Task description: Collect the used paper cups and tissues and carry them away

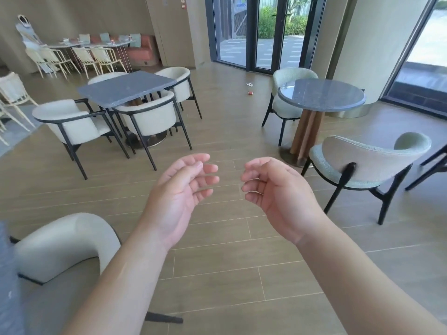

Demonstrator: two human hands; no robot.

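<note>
A small red paper cup [250, 92] lies on its side on the floor far ahead, near the glass doors. Just beyond it lies a crumpled white tissue [249, 84]. My left hand [180, 192] and my right hand [278, 192] hang in front of me at mid-frame, palms facing each other, fingers loosely curled and holding nothing. Both hands are far from the cup and tissue.
A square grey table [128, 89] with several cream armchairs stands at the left. A round grey table [321, 94] with two pale green chairs [370, 160] stands at the right. Another chair back [65, 243] is close at my lower left. Open wood floor runs between them toward the doors.
</note>
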